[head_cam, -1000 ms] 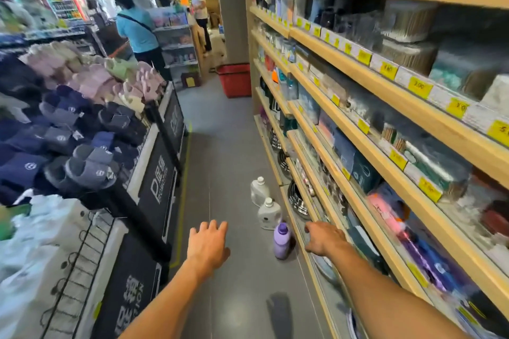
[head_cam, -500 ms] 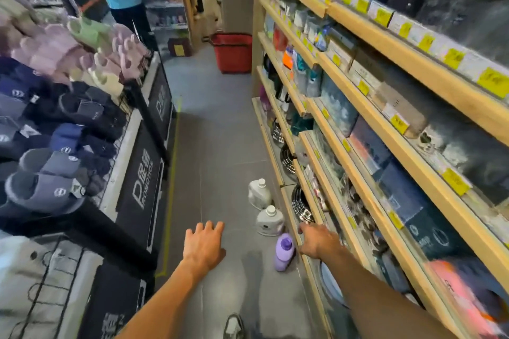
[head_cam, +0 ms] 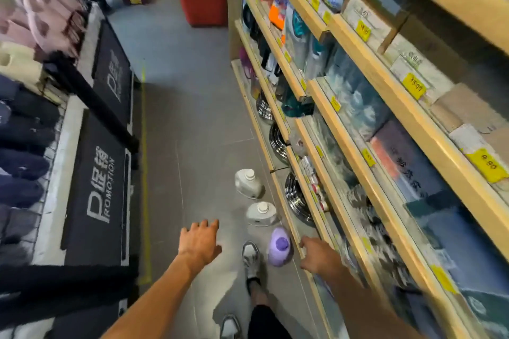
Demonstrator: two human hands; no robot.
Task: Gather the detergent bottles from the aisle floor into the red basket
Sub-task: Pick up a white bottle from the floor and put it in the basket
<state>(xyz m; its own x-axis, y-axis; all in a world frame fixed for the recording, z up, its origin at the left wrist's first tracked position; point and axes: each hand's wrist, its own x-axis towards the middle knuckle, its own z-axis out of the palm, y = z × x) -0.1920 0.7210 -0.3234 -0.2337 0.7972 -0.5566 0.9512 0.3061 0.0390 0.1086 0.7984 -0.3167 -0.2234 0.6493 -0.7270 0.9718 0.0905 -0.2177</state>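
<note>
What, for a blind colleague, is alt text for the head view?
Left hand and right hand, both empty, reach toward a purple bottle on a shop floor; a near white bottle and far white bottle stand beyond, a red basket farther off.

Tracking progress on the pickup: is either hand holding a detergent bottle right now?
No, the left hand and the right hand are both empty, and the purple bottle stands on the floor.

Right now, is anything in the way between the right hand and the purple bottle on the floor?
No, nothing visible. The right hand is just right of the purple bottle, with an open gap between them. The person's shoe stands on the bottle's other side, out of the way.
</note>
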